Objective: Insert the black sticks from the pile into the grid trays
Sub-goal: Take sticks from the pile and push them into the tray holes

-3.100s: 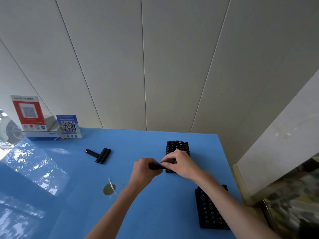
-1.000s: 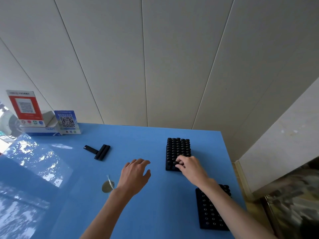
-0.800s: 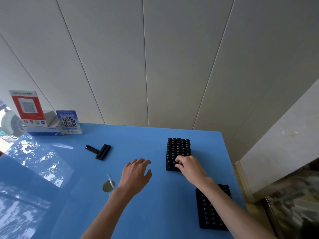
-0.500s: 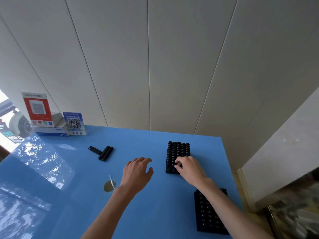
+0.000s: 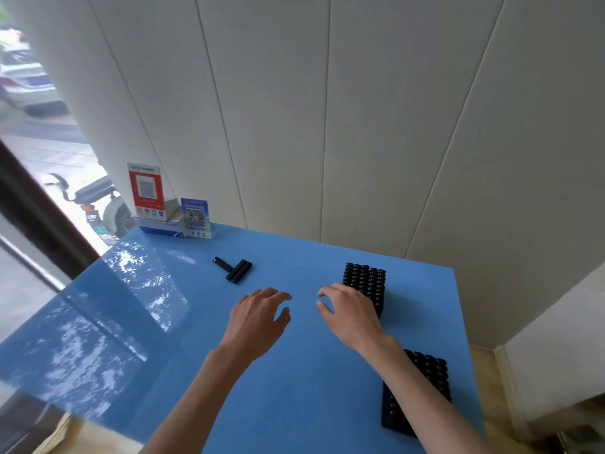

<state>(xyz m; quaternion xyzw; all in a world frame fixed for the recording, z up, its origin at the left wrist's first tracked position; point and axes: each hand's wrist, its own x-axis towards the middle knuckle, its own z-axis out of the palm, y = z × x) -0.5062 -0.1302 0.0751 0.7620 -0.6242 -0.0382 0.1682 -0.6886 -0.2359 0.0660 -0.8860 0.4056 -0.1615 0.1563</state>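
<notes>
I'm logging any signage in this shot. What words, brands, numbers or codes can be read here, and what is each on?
Red sign: a square code on a white panel; the header line and the icons below are too small to read.
Blue sign: a square code; its print is too blurred to read.
White and blue box: a short blue brand word, too blurred to spell.
Car plate outside: unreadable.
Nothing can be quoted with confidence.

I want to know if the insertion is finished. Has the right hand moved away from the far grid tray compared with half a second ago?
Yes. The right hand has come off the far grid tray toward the person's left; its fingers now hang over the blue table.
</notes>
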